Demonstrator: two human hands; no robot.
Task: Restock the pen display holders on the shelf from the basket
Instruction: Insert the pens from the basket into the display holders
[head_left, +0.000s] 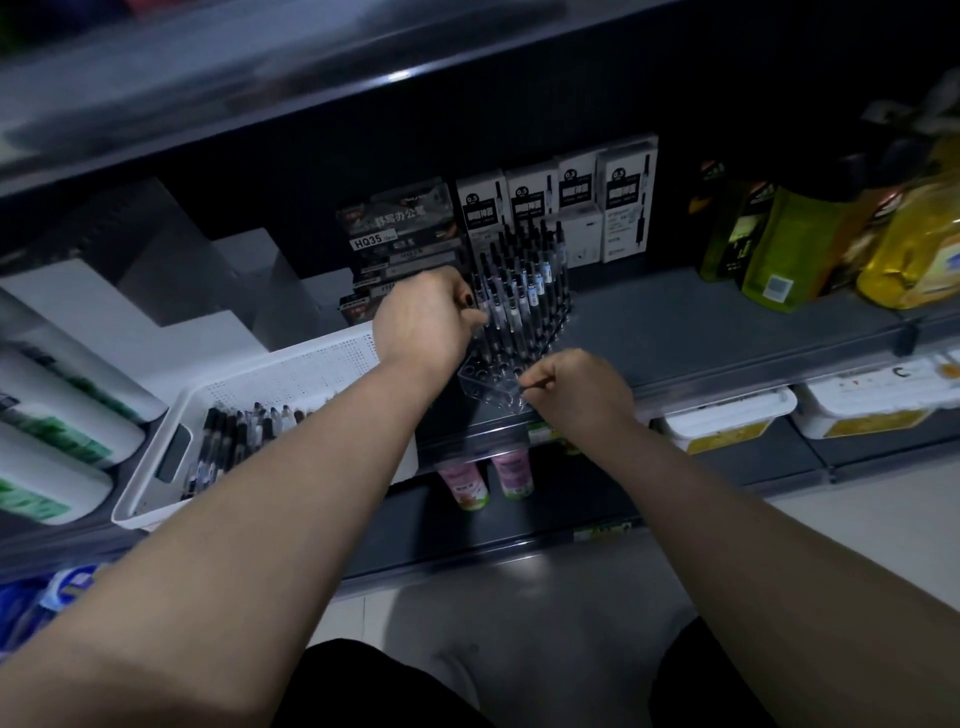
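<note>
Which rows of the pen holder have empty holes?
The front rows, nearest the person: their holes are bare, while the rows behind are full of pens. The right hand pinches a pen beside them.

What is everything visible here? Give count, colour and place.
holder: one, clear, on the shelf, front holes empty
standing pens: many, black, in the holder
basket: one, white, left of holder
loose pens: several, dark, in basket
white boxes: several, behind holder
dark boxes: stack, beside them
bottles: several, yellow-green, right
tubs: two, white, lower shelf
left hand: fingers curled at holder's left side
right hand: pinches single pen, dark, over front holes
</note>
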